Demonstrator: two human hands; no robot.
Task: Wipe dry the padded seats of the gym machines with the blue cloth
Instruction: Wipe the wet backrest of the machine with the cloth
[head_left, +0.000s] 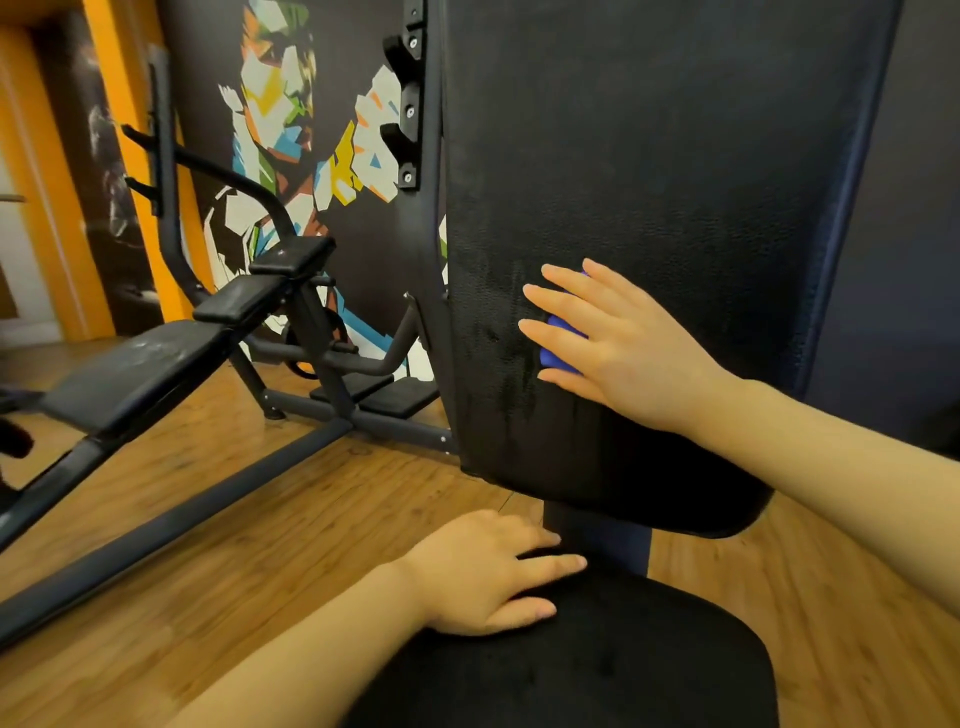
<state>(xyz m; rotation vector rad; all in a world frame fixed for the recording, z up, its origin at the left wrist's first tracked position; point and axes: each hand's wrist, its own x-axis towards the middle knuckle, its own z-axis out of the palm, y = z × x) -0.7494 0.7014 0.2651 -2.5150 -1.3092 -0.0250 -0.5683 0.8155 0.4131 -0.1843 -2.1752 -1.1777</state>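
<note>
Blue cloth (561, 340) is showing only in 2 small patches between the spread fingers of the right hand (618, 345), which is pressing it flat against the lower part of the upright black back pad (649, 171). Those fingers are lying straight and wide apart, so the cloth is being pinned by the palm rather than gripped. Just left of the fingertips, dark wet streaks (511, 332) are glistening on the vinyl, so that strip is not yet dry.

The left hand (488, 569) is resting open on the rear edge of the round seat cushion (649, 654), fingers straight and holding nothing, apparently bracing the body.

Judging from this, the main risk is the cloth slipping: it is bunched small under an open palm on a near-vertical, damp surface, so a fast stroke could let it slide out and drop to the wooden floor (270, 525). A wadded cloth is also covering little area, and could smear the moisture sideways rather than lifting it. The pad's left edge, beside the steel upright (434, 218), could easily be missed.
</note>
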